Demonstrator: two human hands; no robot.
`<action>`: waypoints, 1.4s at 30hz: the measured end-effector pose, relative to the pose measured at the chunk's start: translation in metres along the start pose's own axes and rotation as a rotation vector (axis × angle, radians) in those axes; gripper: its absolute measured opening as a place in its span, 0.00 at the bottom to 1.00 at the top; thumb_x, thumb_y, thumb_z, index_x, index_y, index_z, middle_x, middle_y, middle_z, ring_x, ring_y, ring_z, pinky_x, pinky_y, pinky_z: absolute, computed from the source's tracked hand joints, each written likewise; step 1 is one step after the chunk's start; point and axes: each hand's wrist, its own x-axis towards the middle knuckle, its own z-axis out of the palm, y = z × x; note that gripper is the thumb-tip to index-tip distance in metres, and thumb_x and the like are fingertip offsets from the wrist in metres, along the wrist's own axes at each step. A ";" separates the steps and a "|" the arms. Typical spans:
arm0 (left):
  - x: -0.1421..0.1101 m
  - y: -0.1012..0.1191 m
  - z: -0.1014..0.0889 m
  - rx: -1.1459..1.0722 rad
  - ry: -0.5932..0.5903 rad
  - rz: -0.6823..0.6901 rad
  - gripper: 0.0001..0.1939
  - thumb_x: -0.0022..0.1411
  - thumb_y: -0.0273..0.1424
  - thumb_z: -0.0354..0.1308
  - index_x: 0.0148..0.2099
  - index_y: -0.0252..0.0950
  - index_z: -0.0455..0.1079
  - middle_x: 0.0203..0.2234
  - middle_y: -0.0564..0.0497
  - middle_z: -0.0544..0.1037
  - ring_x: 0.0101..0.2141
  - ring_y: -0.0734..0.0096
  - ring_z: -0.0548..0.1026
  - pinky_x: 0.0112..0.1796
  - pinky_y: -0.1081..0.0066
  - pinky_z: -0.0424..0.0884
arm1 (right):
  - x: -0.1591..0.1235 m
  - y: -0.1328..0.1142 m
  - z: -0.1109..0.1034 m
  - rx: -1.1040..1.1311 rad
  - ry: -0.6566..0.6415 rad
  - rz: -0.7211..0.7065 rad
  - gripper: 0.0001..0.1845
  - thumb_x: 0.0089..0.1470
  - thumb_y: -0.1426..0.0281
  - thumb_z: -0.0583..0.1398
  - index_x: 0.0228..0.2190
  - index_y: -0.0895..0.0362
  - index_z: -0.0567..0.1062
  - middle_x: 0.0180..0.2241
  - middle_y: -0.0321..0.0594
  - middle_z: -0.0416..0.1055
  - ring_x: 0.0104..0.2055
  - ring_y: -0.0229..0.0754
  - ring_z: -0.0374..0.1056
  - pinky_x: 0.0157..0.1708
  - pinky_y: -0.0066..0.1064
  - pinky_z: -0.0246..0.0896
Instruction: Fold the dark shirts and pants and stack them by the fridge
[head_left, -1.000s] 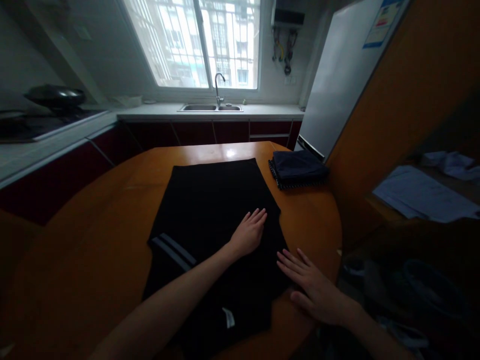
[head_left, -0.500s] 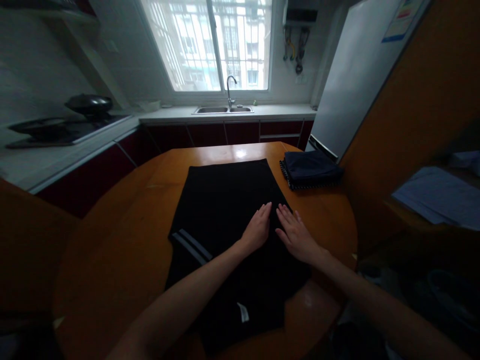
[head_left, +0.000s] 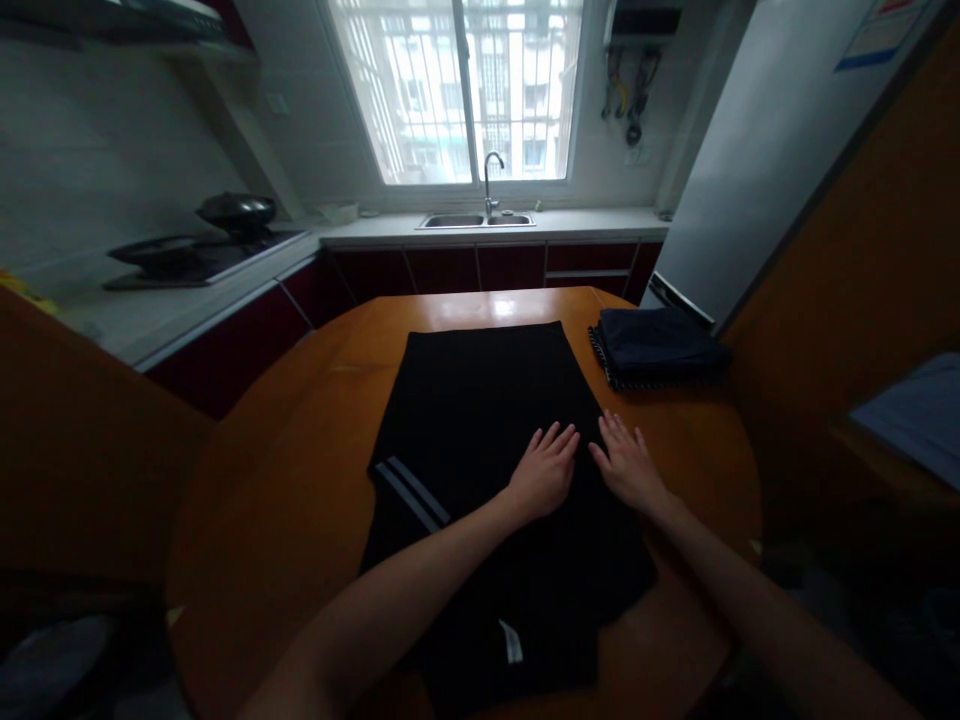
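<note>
Head view: black garment (head_left: pixel 480 385) spread at frame centre.
Left hand (head_left: pixel 544 472) and right hand (head_left: pixel 630 470), right of centre, are opened out over it, gripping nothing; the matte cloth looks light and limp, probably best held by its upper corners, on a smooth, glossy wooden table (head_left: pixel 292 430).

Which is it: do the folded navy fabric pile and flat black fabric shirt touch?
Apart. The head view shows bare orange-brown wooden table between the pile and the shirt.
</note>
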 end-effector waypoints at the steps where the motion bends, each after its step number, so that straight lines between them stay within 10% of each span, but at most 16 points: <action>1: 0.000 0.000 0.000 -0.004 0.002 0.001 0.26 0.74 0.32 0.40 0.71 0.35 0.53 0.69 0.45 0.56 0.69 0.56 0.50 0.65 0.50 0.51 | 0.001 0.004 0.000 0.006 0.014 0.038 0.36 0.67 0.57 0.42 0.67 0.66 0.54 0.70 0.52 0.46 0.73 0.50 0.39 0.69 0.51 0.33; 8: 0.000 0.001 -0.003 -0.032 -0.003 0.002 0.26 0.73 0.32 0.41 0.71 0.35 0.53 0.69 0.44 0.55 0.69 0.54 0.50 0.65 0.48 0.50 | 0.004 0.011 -0.006 0.212 0.279 -0.022 0.33 0.68 0.61 0.40 0.69 0.62 0.49 0.71 0.51 0.46 0.73 0.49 0.38 0.68 0.53 0.38; 13: 0.000 0.002 -0.005 -0.027 -0.021 -0.006 0.27 0.73 0.31 0.41 0.71 0.33 0.53 0.69 0.43 0.55 0.69 0.55 0.50 0.65 0.50 0.50 | -0.005 -0.009 -0.001 0.172 0.104 -0.213 0.32 0.67 0.62 0.44 0.68 0.59 0.54 0.70 0.49 0.48 0.72 0.48 0.42 0.68 0.53 0.38; 20: -0.001 0.001 -0.001 -0.023 -0.003 -0.001 0.26 0.73 0.31 0.41 0.70 0.34 0.54 0.69 0.45 0.55 0.69 0.54 0.51 0.65 0.49 0.51 | -0.005 -0.003 0.003 0.050 0.041 -0.039 0.34 0.67 0.57 0.43 0.67 0.62 0.55 0.70 0.51 0.46 0.73 0.52 0.39 0.68 0.57 0.33; 28: 0.001 -0.001 -0.001 -0.036 -0.009 -0.002 0.26 0.73 0.31 0.41 0.70 0.36 0.53 0.70 0.45 0.55 0.69 0.55 0.50 0.65 0.48 0.50 | 0.004 0.022 -0.010 0.206 0.281 0.036 0.33 0.69 0.62 0.38 0.69 0.62 0.50 0.70 0.51 0.47 0.73 0.50 0.39 0.67 0.56 0.37; 42: 0.002 0.000 -0.003 -0.065 -0.003 -0.013 0.26 0.73 0.30 0.42 0.70 0.35 0.55 0.69 0.45 0.56 0.69 0.54 0.51 0.65 0.49 0.50 | -0.002 0.003 -0.009 0.057 -0.030 -0.134 0.33 0.67 0.59 0.46 0.68 0.59 0.55 0.71 0.47 0.46 0.73 0.48 0.40 0.68 0.54 0.36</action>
